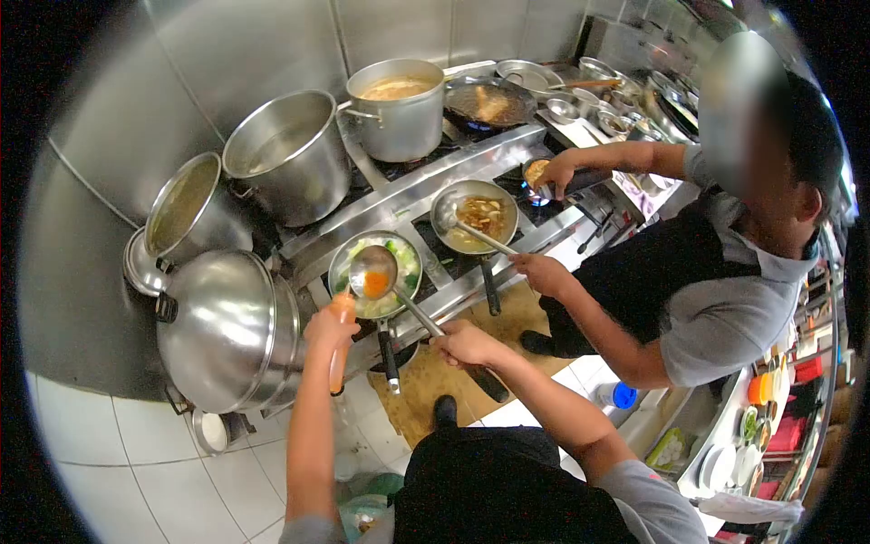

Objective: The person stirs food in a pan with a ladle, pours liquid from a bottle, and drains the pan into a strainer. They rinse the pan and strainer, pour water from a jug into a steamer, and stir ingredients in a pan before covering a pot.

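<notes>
We find the ladle (373,272) above the near pan (375,234), its bowl holding some orange liquid. Its long axis runs diagonally, bowl forward and to the left, handle back to the right hand (464,344). We note that hand's fingers closed around the handle. The left hand (330,330) has its fingers wrapped around an orange bottle (339,363), whose long axis runs fore and aft, its far end near the ladle's bowl.

We observe that the ladle partly covers the green and pale food (404,256) in the pan. The left palm hides part of the bottle; we cannot tell whether its far end touches the ladle. Black edges cut off the view's corners.

The steel stove (317,238) carries large pots, with a domed lid (217,331) at left. We record metal wall panels (245,41), white floor tiles (168,499) and a brown mat (417,390). A co-worker (734,299) at right holds another ladle (480,238) over a second pan (435,210).
</notes>
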The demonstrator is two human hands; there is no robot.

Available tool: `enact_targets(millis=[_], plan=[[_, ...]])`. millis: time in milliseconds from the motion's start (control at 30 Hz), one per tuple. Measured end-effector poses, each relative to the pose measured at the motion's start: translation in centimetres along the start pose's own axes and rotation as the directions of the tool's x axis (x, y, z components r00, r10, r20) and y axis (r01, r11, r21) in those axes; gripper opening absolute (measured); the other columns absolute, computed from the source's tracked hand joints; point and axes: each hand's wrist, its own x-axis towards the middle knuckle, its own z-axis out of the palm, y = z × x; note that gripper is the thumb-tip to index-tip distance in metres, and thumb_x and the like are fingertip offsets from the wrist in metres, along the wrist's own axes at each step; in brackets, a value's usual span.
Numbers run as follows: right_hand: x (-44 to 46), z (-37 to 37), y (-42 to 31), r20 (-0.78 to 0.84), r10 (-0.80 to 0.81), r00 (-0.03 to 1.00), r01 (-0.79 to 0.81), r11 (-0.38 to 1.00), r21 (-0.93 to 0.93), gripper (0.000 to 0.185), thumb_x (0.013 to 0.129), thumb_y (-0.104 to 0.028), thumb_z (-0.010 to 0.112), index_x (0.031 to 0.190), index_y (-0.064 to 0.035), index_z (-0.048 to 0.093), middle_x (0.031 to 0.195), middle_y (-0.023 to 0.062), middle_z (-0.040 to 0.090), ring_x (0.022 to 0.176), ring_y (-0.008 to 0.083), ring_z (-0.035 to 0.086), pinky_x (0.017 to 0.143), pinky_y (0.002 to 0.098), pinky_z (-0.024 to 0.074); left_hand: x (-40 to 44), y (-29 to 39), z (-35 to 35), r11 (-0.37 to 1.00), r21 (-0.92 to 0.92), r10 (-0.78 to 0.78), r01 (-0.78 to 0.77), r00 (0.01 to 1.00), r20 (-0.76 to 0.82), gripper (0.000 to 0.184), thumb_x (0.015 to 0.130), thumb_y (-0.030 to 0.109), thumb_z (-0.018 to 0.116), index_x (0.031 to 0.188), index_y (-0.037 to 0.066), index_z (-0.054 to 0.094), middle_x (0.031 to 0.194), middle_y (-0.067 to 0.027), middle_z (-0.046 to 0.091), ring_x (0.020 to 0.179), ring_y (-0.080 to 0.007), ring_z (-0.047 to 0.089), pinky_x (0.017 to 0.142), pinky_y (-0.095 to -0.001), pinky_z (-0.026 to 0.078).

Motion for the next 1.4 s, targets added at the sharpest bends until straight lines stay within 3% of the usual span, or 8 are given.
enact_targets(millis=[167,300,500,600,933,1133,1333,1400], plan=[[2.7,0.8,4.7,-0.196,-0.537,0.820,0.190,0.580,-0.792,0.036,0.080,-0.015,0.056,0.111,0.0040,0.053,0.075,0.0275,0.062,0.064,0.0383,0.063,0.056,0.0478,0.0493,-2.5,-2.3,3.7,0.897,-0.436,-0.083,-0.074,0.941,-0.329,0.063,0.061,0.037,0.081,0.107,0.000,0.057,0.104,-0.0199,0.065,0.098,-0.0335,0.063,0.084,-0.0420,0.050],[3.7,-0.3,6.1,-0.240,-0.424,0.873,0.028,0.536,-0.844,0.059,0.079,-0.015,0.057,0.134,0.0007,0.042,0.071,0.0216,0.062,0.064,0.0411,0.062,0.061,0.0486,0.0501,-6.4,-3.5,6.3,0.799,-0.472,0.005,-0.372,0.789,-0.614,0.061,0.065,0.027,0.082,0.111,0.000,0.054,0.102,-0.0182,0.064,0.096,-0.0319,0.063,0.085,-0.0407,0.049],[4.7,-0.3,8.1,-0.225,-0.768,0.600,0.569,0.607,-0.555,0.051,0.079,-0.011,0.061,0.129,-0.0036,0.051,0.072,0.0167,0.062,0.054,0.0265,0.060,0.050,0.0373,0.0474,-9.5,-4.0,5.7,0.676,-0.620,0.041,-0.398,0.861,-0.508,0.059,0.064,0.021,0.083,0.111,-0.001,0.054,0.105,-0.0159,0.063,0.097,-0.0291,0.062,0.086,-0.0397,0.047],[0.9,-0.9,4.8,0.006,-0.051,0.999,0.041,0.868,0.495,0.029,0.089,-0.011,0.055,0.116,0.0001,0.056,0.065,0.0010,0.049,0.048,0.0106,0.045,0.044,0.0252,0.0380,-9.0,-4.4,6.8,0.749,-0.548,0.006,-0.373,0.830,-0.558,0.057,0.065,0.020,0.083,0.109,0.000,0.053,0.103,-0.0146,0.064,0.095,-0.0280,0.062,0.085,-0.0382,0.048],[-15.2,-4.1,11.2,0.188,0.091,0.978,-0.180,0.823,0.539,0.013,0.091,-0.014,0.049,0.079,-0.0069,0.049,0.064,-0.0015,0.043,0.054,0.0081,0.040,0.046,0.0208,0.0299,-15.1,-5.0,12.1,0.519,-0.703,-0.068,-0.486,0.797,-0.600,0.053,0.065,0.010,0.081,0.107,0.001,0.051,0.096,-0.0117,0.065,0.088,-0.0224,0.063,0.081,-0.0352,0.050],[-26.0,-6.5,19.8,0.301,0.399,0.866,-0.499,0.671,0.549,0.015,0.091,-0.011,0.050,0.103,-0.0020,0.051,0.070,-0.0008,0.043,0.053,0.0070,0.036,0.047,0.0211,0.0298,-22.0,-6.2,20.6,0.362,-0.925,-0.048,-0.114,0.989,-0.141,0.052,0.062,0.009,0.081,0.104,0.005,0.051,0.092,-0.0094,0.065,0.083,-0.0221,0.064,0.077,-0.0359,0.052],[-26.8,-9.6,36.0,0.188,0.549,0.815,-0.571,0.702,0.426,0.017,0.093,-0.020,0.055,0.098,-0.0036,0.057,0.072,0.0025,0.054,0.053,0.0080,0.043,0.048,0.0219,0.0371,-27.3,-8.3,39.4,0.794,-0.587,-0.105,-0.159,0.915,-0.390,0.058,0.056,0.011,0.082,0.104,0.006,0.051,0.089,-0.0111,0.064,0.081,-0.0250,0.064,0.071,-0.0367,0.053],[-27.7,-10.8,42.1,0.226,0.487,0.844,-0.532,0.817,0.224,0.024,0.088,-0.022,0.063,0.096,-0.0001,0.059,0.072,0.0034,0.057,0.058,0.0115,0.052,0.052,0.0247,0.0454,-31.2,-6.9,40.9,0.482,-0.873,-0.342,0.068,0.933,-0.116,0.062,0.052,0.012,0.085,0.104,0.005,0.051,0.091,-0.0121,0.064,0.083,-0.0276,0.063,0.072,-0.0384,0.052]])
